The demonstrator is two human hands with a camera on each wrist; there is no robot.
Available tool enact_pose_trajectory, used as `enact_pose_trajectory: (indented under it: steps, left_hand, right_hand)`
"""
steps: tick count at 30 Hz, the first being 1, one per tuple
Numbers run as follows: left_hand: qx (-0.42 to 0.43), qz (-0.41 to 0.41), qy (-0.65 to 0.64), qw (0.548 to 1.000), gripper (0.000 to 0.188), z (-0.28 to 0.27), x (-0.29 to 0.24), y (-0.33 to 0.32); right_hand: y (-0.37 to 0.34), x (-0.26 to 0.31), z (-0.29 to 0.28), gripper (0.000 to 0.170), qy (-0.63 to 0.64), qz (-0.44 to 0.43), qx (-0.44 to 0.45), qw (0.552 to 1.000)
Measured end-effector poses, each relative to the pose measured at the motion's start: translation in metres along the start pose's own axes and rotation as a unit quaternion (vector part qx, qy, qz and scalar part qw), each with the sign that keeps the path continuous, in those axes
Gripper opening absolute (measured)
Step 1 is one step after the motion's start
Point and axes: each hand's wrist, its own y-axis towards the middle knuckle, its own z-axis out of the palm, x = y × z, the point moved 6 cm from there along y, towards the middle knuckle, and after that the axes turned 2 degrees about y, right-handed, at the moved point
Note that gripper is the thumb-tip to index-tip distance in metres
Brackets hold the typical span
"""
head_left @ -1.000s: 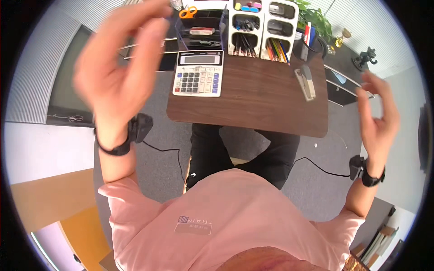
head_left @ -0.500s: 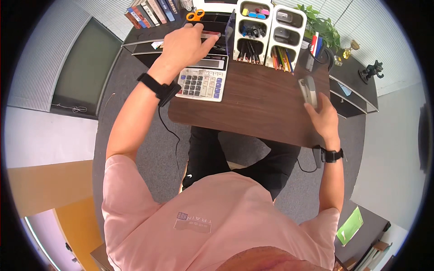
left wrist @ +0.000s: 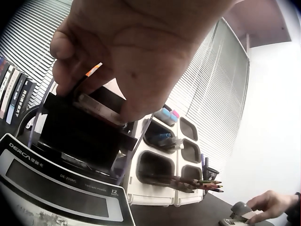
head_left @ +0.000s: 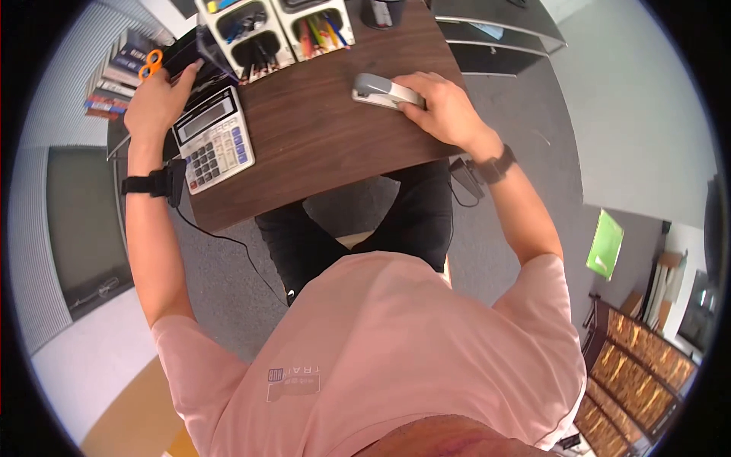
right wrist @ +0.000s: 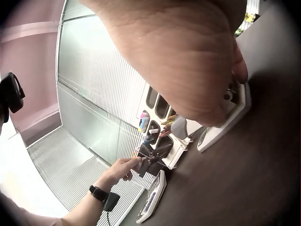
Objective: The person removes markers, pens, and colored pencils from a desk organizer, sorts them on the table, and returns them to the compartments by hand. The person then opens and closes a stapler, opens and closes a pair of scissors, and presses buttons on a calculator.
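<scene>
My right hand [head_left: 445,114] grips the rear end of a grey and white stapler [head_left: 373,90], thumb on the near side and fingers on the far side. The stapler's head points left, low over the brown desk [head_left: 320,152]. At the far left my left hand [head_left: 156,107] reaches into a black desk organizer [left wrist: 80,141]. In the left wrist view its thumb and curled fingers stand at the two ends of a small pale box [left wrist: 99,109]. Orange-handled scissors [head_left: 151,65] stick up right by these fingers. A white calculator [head_left: 217,148] lies just in front of the organizer.
White holders [head_left: 289,59] with pencils and markers stand at the back, right of the organizer. A mesh pen cup [head_left: 381,14] is behind the stapler. Books [head_left: 122,72] line a side shelf at the left. A cable [head_left: 228,240] hangs from the left wrist.
Both hands came down from the air to the desk. The right hand has taken hold of the stapler and turned it to point left. The left hand has reached into the organizer. The view has swung.
</scene>
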Motion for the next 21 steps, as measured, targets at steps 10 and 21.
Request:
enact_pose_trajectory:
  steps: [10, 21]
  left_hand:
    - [0.02, -0.055, 0.014, 0.998, 0.084, -0.012, -0.024, -0.011]
    - [0.041, -0.078, 0.0, 0.996, 0.068, -0.007, -0.03, -0.008]
  right_hand:
    - [-0.009, 0.02, 0.006, 0.04, 0.032, -0.077, -0.058, 0.995]
    - [-0.019, 0.026, 0.022, 0.035, 0.083, -0.038, -0.082, 0.992]
